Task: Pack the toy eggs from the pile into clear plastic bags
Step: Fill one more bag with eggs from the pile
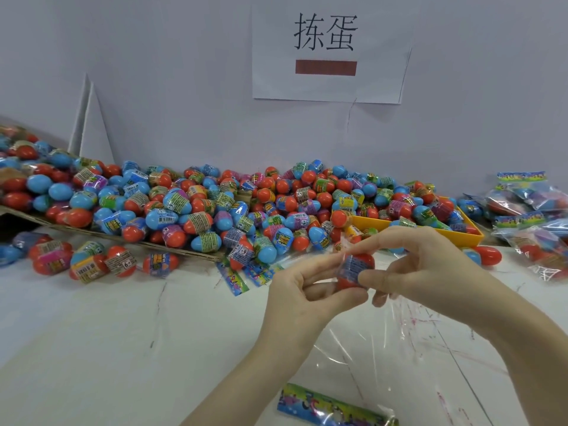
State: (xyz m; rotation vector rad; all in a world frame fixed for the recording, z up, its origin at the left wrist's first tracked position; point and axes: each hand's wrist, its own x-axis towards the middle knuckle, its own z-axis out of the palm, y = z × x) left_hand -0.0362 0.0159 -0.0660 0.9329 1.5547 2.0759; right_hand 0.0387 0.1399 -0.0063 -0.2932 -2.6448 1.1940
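A big pile of red and blue toy eggs (215, 207) with printed bands lies along the wall. A red toy egg (353, 272) with a blue band is held above the table between both hands. My left hand (304, 290) grips it from the left and below. My right hand (427, 265) pinches the mouth of a clear plastic bag (384, 339) around the egg. The bag hangs down towards me, and its colourful header card (332, 407) rests on the table near the front edge.
A yellow tray (461, 233) holds eggs at the right of the pile. Filled bags (534, 216) are stacked at the far right. Flat brown cardboard (147, 242) lies under the pile's left part. Several loose eggs (101, 262) and empty bag headers (242, 278) lie on the white table.
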